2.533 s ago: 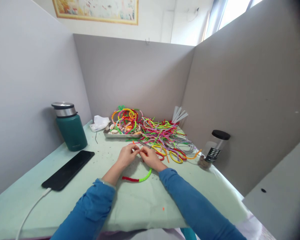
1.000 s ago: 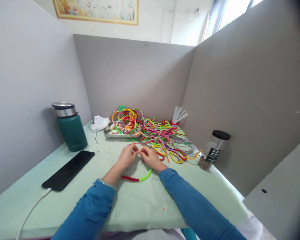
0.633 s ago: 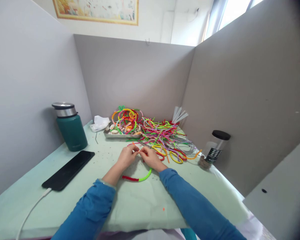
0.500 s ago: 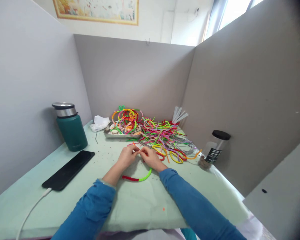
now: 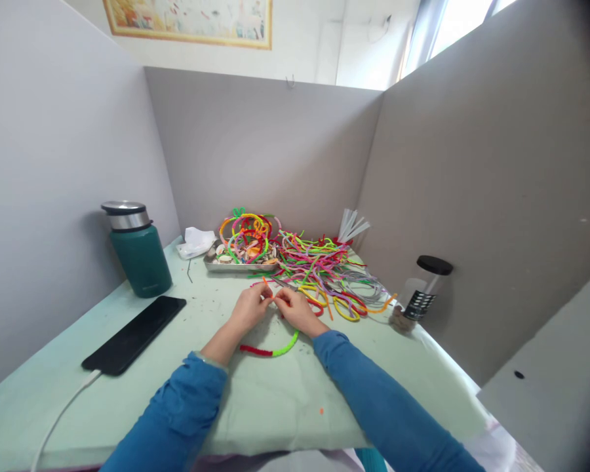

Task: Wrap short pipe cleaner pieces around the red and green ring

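At tabletop (image 5: 128, 400) centre | left hand (image 5: 248, 307) and right hand (image 5: 296, 310): fingers pinched together on orange pipe cleaner (image 5: 270, 299) | judged light, soft, bendable; grip near ends | red-green piece (image 5: 270, 351) lies nearer.

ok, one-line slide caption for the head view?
Left hand and right hand pinch an orange pipe cleaner over the green table.

We sit at a little craft desk in a work booth. Gray walls (image 5: 255, 144) stand close behind our hands, a big pile of fuzzy colored sticks (image 5: 319, 265) lies just past them, and a framed picture (image 5: 191, 19) hangs high above
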Action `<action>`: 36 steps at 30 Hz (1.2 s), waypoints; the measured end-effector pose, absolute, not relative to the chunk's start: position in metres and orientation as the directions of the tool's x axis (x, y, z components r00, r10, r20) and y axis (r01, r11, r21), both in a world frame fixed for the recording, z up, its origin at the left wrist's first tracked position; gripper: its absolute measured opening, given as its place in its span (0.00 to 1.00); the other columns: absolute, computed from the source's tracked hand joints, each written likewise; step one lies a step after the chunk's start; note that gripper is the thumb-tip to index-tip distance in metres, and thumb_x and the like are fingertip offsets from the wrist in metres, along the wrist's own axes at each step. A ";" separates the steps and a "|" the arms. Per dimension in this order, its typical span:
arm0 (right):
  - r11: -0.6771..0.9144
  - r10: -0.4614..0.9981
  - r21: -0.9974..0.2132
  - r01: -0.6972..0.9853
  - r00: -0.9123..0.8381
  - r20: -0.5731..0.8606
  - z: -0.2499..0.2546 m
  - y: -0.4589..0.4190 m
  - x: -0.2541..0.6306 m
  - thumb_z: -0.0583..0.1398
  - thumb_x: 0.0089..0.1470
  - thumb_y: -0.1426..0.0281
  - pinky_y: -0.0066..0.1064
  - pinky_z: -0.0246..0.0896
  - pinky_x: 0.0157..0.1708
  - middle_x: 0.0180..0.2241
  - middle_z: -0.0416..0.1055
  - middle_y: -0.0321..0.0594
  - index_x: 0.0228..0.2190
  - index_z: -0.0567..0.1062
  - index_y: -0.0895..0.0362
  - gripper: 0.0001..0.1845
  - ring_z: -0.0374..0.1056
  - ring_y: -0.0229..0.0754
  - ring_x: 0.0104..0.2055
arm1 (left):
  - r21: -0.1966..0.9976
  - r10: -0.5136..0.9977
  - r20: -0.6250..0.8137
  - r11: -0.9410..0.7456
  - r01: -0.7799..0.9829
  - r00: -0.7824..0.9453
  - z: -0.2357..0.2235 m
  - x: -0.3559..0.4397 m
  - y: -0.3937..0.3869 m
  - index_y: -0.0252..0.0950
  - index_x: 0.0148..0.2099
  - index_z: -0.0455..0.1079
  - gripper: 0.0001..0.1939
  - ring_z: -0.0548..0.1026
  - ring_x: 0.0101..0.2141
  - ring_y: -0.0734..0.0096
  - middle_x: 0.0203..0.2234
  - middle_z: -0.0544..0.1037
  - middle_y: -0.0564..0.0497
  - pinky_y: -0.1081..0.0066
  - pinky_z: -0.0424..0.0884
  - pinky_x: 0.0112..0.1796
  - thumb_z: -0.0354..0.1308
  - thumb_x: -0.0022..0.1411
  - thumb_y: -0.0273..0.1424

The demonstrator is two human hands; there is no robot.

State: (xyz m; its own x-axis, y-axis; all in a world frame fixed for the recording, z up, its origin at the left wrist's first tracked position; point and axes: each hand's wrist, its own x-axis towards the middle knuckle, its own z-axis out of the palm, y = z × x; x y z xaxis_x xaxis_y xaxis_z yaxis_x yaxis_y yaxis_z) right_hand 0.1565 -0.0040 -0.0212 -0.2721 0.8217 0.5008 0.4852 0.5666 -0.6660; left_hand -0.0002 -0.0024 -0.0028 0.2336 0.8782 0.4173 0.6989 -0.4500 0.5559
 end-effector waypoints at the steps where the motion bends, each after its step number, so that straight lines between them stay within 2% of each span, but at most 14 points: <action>1: 0.567 0.821 -0.666 0.484 -0.271 0.502 -0.021 -0.004 0.157 0.53 0.53 0.68 0.25 0.50 0.25 0.22 0.66 0.33 0.26 0.69 0.57 0.08 0.59 0.35 0.25 | 0.555 0.876 0.422 -0.455 0.697 0.235 -0.003 0.000 -0.002 0.35 0.33 0.68 0.04 0.71 0.27 0.74 0.29 0.76 0.51 0.75 0.63 0.31 0.54 0.54 0.29; 17: 0.563 0.824 -0.670 0.485 -0.262 0.502 -0.023 -0.005 0.157 0.53 0.52 0.70 0.25 0.49 0.26 0.22 0.67 0.33 0.26 0.69 0.57 0.07 0.60 0.35 0.25 | 0.506 0.866 0.415 -0.476 0.719 0.280 -0.001 -0.001 -0.003 0.35 0.32 0.74 0.08 0.71 0.30 0.72 0.28 0.77 0.50 0.75 0.62 0.32 0.54 0.56 0.30; 36: 0.571 0.817 -0.648 0.504 -0.273 0.509 -0.025 -0.003 0.157 0.53 0.52 0.70 0.24 0.48 0.25 0.20 0.66 0.33 0.25 0.69 0.58 0.07 0.59 0.35 0.25 | 0.478 0.886 0.352 -0.448 0.756 0.302 -0.003 -0.001 -0.002 0.35 0.34 0.72 0.08 0.71 0.31 0.72 0.30 0.77 0.50 0.75 0.60 0.32 0.52 0.57 0.31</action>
State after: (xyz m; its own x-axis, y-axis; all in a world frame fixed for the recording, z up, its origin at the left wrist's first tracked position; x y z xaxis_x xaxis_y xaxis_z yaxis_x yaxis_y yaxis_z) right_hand 0.1569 -0.0026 -0.0250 -0.2726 0.8167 0.5086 0.5041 0.5715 -0.6475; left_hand -0.0014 -0.0023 -0.0030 0.3023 0.8857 0.3523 0.7557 -0.4480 0.4777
